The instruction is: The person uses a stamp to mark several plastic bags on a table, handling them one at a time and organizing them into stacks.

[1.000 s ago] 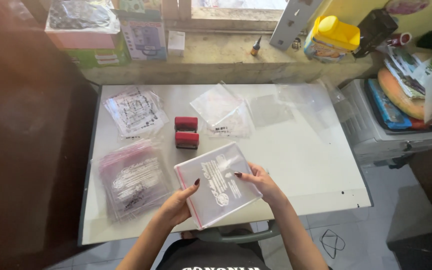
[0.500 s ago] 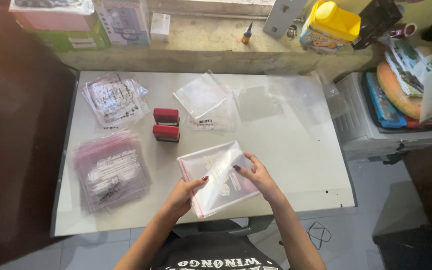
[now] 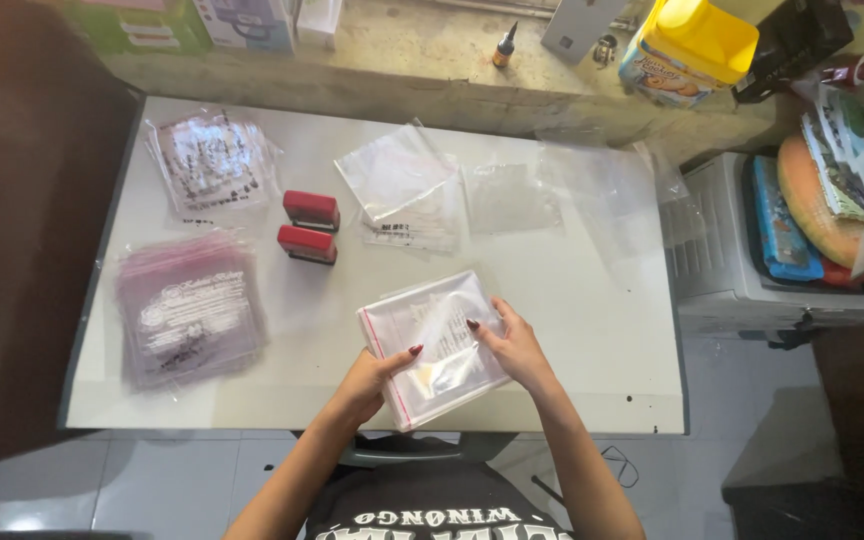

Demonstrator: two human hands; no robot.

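Hands meet over a stack of clear plastic sleeves [image 3: 437, 345] lying at the near edge of the white table [image 3: 592, 330]. From the stack's near-left side the left hand [image 3: 372, 380] grips it, thumb curled on top, while the right hand [image 3: 514, 345] holds its right edge with fingers closed over the plastic. Bare tabletop stretches from the stack's right side to the table's right edge, and a narrower strip lies between the stack and the near rim. Left of the stack, a pile of pink-tinted printed bags [image 3: 190, 310] sits close to the table's left edge. Beyond the stack stand two red stamps [image 3: 309, 227], one behind the other, with loose clear bags [image 3: 402, 185] just past them toward the far edge.
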